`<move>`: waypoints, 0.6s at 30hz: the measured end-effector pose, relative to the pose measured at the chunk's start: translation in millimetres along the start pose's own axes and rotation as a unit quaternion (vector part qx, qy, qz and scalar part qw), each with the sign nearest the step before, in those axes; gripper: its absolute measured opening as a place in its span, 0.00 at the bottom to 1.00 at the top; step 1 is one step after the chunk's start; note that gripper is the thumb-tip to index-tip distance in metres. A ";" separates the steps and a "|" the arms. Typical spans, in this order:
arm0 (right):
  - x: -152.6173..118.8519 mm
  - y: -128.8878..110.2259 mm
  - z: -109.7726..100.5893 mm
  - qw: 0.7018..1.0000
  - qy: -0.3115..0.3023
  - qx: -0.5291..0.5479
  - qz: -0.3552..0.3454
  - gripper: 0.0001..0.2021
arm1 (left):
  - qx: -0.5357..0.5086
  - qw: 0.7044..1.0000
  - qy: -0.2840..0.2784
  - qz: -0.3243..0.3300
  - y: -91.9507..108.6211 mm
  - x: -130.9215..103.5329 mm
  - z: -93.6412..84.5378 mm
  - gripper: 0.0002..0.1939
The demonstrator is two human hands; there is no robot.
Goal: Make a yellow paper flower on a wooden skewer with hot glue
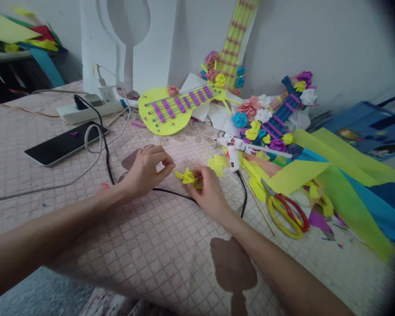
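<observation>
My right hand [210, 193] pinches a small yellow crepe-paper flower [188, 176] between thumb and fingers, just above the quilted cloth. Its ruffled petals point left, and part of it is hidden behind the fingers. To the left, my left hand [149, 170] is closed in a pinch, its fingertips a short gap from the flower. Whatever those fingertips may hold is too small to make out. Small yellow paper pieces [218, 164] lie beyond my right hand. Beside them a white glue gun [233, 153] rests with a red light showing.
Red-and-yellow scissors [288, 215] and a wooden stick [261, 208] lie right, near coloured paper sheets [345, 175]. A yellow paper guitar [166, 116] and a flower-trimmed blue one [279, 116] lie behind. Left are a phone [64, 142], power strip [88, 109] and cables. A black cord [174, 192] passes beneath my hands.
</observation>
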State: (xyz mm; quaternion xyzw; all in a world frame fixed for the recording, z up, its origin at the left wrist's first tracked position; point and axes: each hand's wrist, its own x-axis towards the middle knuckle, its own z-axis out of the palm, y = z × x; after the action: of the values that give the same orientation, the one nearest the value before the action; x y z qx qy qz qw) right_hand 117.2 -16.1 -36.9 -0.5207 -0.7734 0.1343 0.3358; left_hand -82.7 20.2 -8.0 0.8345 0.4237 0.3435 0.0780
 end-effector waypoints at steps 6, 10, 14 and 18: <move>-0.4 -0.1 0.6 1.000 0.003 -0.002 -0.002 0.12 | 0.001 0.994 -0.105 0.001 6.8 -4.1 12.1 0.06; -0.5 0.2 0.9 1.000 0.002 -0.007 -0.001 0.13 | 0.042 0.993 -0.109 0.010 9.1 -6.1 16.4 0.06; -0.3 1.0 1.4 1.000 0.003 -0.005 -0.006 0.12 | 0.055 0.992 -0.109 0.023 10.3 -6.2 16.5 0.07; -0.1 1.3 1.6 1.000 0.003 -0.008 -0.005 0.12 | 0.077 0.991 -0.103 0.031 13.2 -5.4 18.0 0.08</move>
State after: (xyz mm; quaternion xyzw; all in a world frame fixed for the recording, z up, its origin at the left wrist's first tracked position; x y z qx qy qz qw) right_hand 117.1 -15.4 -38.8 -0.5199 -0.7759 0.1255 0.3346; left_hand -64.7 10.7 -18.7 0.8819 0.4122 0.2241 0.0463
